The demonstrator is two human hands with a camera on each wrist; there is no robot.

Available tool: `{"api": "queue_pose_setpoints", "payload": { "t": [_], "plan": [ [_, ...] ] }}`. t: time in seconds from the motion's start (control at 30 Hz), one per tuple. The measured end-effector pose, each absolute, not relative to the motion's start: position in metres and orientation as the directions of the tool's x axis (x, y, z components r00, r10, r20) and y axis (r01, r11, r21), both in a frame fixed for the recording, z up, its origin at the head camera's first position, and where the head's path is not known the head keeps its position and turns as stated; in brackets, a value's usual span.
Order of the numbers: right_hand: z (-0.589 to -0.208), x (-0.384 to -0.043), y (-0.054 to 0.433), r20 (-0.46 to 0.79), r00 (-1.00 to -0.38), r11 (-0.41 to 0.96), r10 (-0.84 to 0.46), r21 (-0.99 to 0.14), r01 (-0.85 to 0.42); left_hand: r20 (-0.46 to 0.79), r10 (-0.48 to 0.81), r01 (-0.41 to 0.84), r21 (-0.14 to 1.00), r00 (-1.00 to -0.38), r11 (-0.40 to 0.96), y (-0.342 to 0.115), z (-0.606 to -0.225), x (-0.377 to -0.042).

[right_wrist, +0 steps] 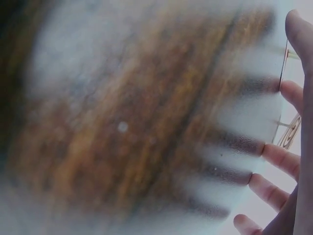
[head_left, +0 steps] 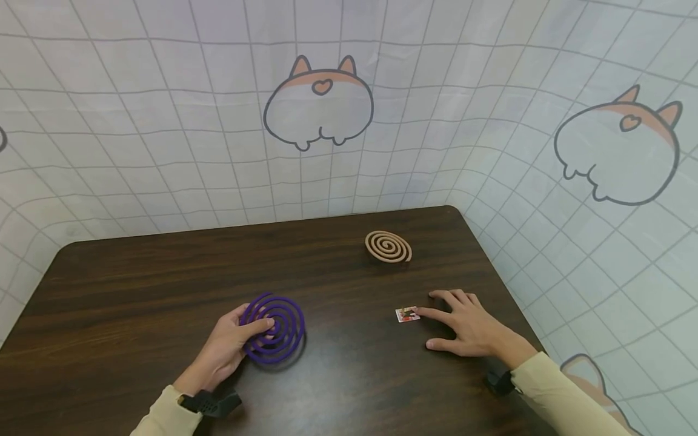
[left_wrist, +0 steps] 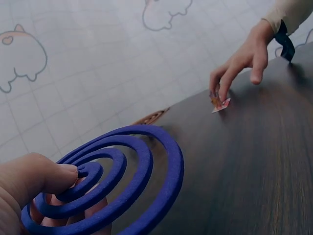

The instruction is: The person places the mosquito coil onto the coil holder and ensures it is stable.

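Note:
A purple spiral coil [left_wrist: 176,161], shaped like a mosquito coil, is gripped in my left hand [head_left: 229,342]. The thumb presses on its centre from above while the other fingers lie underneath, partly hidden by the rings. To the right, my right hand [head_left: 471,327] hovers low over the dark table with fingers spread. Its index fingertip touches the right edge of a small printed card [head_left: 406,314] with red and white on it. In the left wrist view the card [left_wrist: 221,105] sits under the fingertips. The right wrist view shows mostly blurred tabletop and several extended fingertips.
A tan spiral coil [head_left: 387,246] stands toward the back right of the dark wooden table [head_left: 163,290]. White grid-patterned curtains [head_left: 218,121] with cartoon animal prints rise along the table's back and right edges.

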State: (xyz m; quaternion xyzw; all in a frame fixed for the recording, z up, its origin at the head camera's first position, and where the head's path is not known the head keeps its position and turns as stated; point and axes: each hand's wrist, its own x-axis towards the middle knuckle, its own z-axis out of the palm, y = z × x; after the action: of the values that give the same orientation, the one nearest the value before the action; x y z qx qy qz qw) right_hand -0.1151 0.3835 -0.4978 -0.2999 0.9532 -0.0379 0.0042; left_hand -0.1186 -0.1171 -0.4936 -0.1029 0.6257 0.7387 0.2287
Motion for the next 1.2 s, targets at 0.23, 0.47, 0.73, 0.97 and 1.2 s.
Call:
{"api": "queue_pose_setpoints", "payload": {
  "t": [0.23,0.47,0.73,0.97,1.2],
  "plan": [
    [-0.498,-0.114,0.385,0.019,-0.821,0.818,-0.57,-0.073,-0.57,-0.438,0.217,-0.466,0.88,-0.872,-0.097,-0.11,-0.492,-0.12],
    [-0.499,-0.115,0.385,0.003,-0.825,0.822,-0.566,-0.071,-0.564,-0.425,0.235,-0.454,0.887,-0.874,-0.084,-0.102,-0.493,-0.122],
    [-0.497,-0.115,0.386,0.001,-0.824,0.821,-0.567,-0.085,-0.565,-0.421,0.235,-0.45,0.889,-0.876,-0.085,-0.091,-0.492,-0.125],
    [-0.495,-0.114,0.385,-0.005,-0.825,0.821,-0.566,-0.091,-0.563,-0.411,0.254,-0.448,0.887,-0.876,-0.112,-0.084,-0.49,-0.126],
    [-0.494,-0.113,0.384,-0.014,-0.828,0.825,-0.561,-0.092,-0.558,-0.407,0.278,-0.454,0.882,-0.87,-0.13,-0.075,-0.491,-0.129]
  ]
}}
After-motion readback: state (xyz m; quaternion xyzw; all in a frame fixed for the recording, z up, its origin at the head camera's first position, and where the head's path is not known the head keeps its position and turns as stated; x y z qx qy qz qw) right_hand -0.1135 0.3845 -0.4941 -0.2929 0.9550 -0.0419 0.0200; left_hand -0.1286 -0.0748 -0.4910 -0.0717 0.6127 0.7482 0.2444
